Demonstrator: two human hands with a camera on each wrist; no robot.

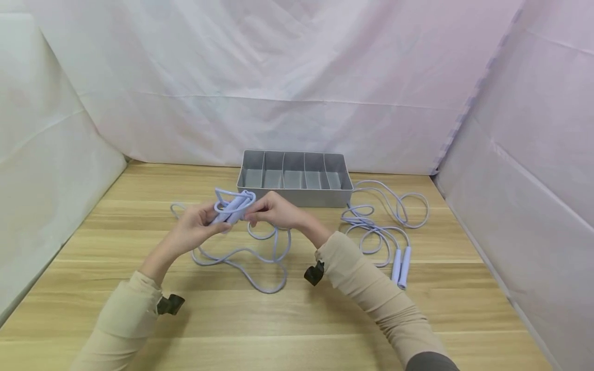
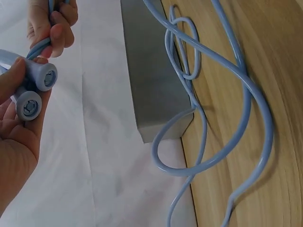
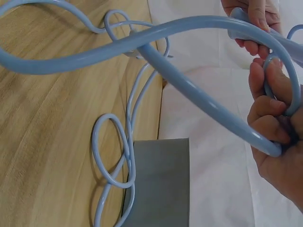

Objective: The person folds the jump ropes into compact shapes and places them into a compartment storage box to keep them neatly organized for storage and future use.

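Two beige sleeves [image 1: 366, 283] enter from the bottom edge of the head view, a black device [image 1: 314, 273] at each wrist. Left of the frame's centre, the left hand [image 1: 192, 226] grips a pair of pale blue handles [image 1: 224, 213] while the right hand [image 1: 280, 209] pinches the cord [image 1: 269, 292] beside them; slack from that jump rope loops over the wooden table [image 1: 278, 335] just below. At centre right lies a second jump rope [image 1: 364, 222], its two grips [image 1: 405, 265] side by side. Farther off, at mid-frame, stands a grey five-slot tray [image 1: 297, 198], with white cloth [image 1: 278, 67] hanging behind.
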